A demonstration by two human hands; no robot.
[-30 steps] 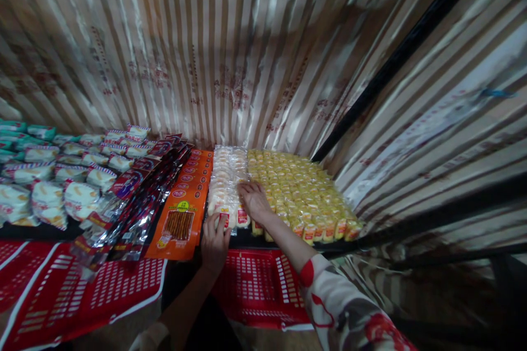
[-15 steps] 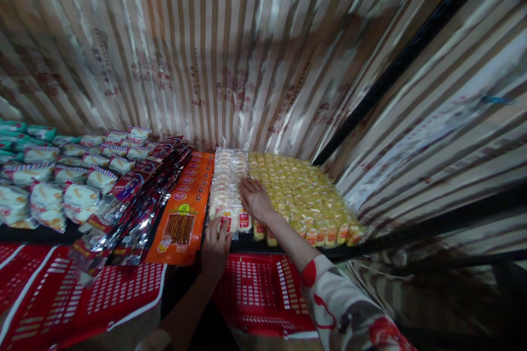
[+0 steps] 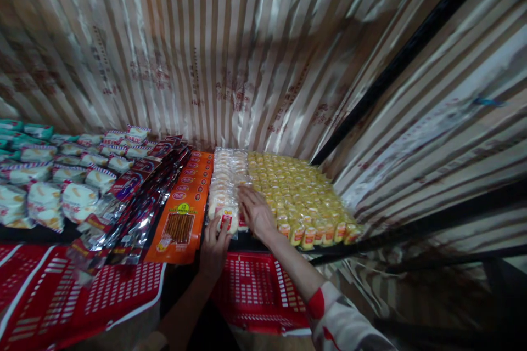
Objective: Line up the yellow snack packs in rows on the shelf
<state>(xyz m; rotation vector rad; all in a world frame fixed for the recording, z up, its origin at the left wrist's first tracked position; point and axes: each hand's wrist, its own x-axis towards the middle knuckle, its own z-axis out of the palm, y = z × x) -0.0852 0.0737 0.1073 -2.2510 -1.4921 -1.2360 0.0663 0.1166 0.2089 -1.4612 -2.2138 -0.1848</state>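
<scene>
Two rows of clear-wrapped white round snacks [image 3: 223, 186] with red labels stand on the shelf, between an orange snack bag and rows of yellow wrapped snacks [image 3: 288, 186]. At the front end of the left white row, my left hand [image 3: 214, 247] rests its spread fingertips against the foremost packet. My right hand [image 3: 257, 213] lies over the right white row, beside the yellow rows. Its fingers are stretched out and touch the wrappers. The right hand and forearm hide the front packets of that row and some yellow ones.
Left of the orange bag [image 3: 181, 208] lean dark shiny packets [image 3: 140, 192], then white packets [image 3: 80, 200] and green ones [image 3: 39, 130]. Red baskets [image 3: 123, 290] stand below the shelf edge. A striped curtain [image 3: 230, 66] hangs behind, and a black post [image 3: 391, 77] slants at right.
My right hand has moved slightly down toward the front of the white row, with its forearm shifting a little right. My left hand stays at the front packet.
</scene>
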